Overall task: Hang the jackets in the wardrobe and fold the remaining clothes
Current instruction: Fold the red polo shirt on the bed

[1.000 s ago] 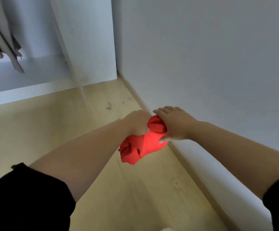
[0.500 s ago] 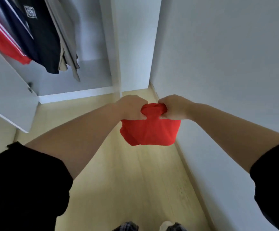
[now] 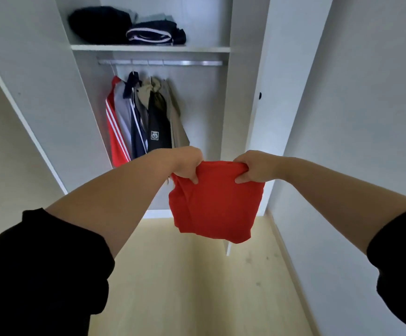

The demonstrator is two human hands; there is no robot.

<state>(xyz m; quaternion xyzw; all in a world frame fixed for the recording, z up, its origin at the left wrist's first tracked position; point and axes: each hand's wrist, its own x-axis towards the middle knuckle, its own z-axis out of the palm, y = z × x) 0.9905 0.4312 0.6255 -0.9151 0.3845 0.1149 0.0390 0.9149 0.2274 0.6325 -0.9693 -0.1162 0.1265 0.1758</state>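
Observation:
A folded red garment (image 3: 215, 204) hangs in the air in front of the open wardrobe (image 3: 235, 98). My left hand (image 3: 186, 164) grips its top left corner and my right hand (image 3: 250, 166) grips its top right corner, so the top edge is stretched between them. Inside the wardrobe, several jackets (image 3: 146, 122) hang side by side from a metal rail (image 3: 192, 63): red with white stripes, grey, navy, black and beige.
Folded dark clothes (image 3: 129, 27) lie on the shelf (image 3: 148, 48) above the rail. A white wardrobe door (image 3: 39, 93) stands open on the left. A white wall (image 3: 354, 141) runs along the right. Light wooden floor (image 3: 197, 275) lies below.
My view has tilted up from the floor to the wardrobe. The red garment went from a bunched bundle to a flat hanging rectangle, and my hands have moved apart along its top edge.

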